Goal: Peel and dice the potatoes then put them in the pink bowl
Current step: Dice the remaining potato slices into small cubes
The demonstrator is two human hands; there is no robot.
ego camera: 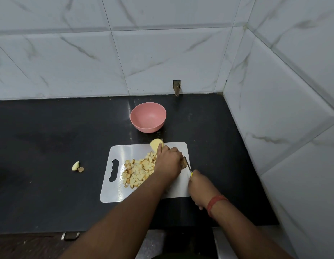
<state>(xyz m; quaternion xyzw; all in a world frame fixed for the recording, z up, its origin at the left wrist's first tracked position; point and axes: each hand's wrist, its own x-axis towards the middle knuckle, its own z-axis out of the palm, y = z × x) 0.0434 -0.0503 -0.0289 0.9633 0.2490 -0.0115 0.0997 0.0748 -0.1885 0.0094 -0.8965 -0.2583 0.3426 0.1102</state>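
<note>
White plastic cutting board point(115, 191) on a black counter point(50, 184), seen from the head camera: your left hand point(169, 163) curls over a potato piece point(184, 163) near the board's right edge, while your right hand point(199, 187) grips the handle of a knife point(188, 166), blade just beside that piece. Diced potato point(139, 172) lies heaped mid-board; a peeled potato half point(156, 143) waits at the far edge. Beyond the board stands the pink bowl point(148, 119), holding nothing yet. Keep your fingertips tucked behind the blade, cut straight down, and match the cubes already made. Two stray scraps point(78, 166) sit well apart on the left.
</note>
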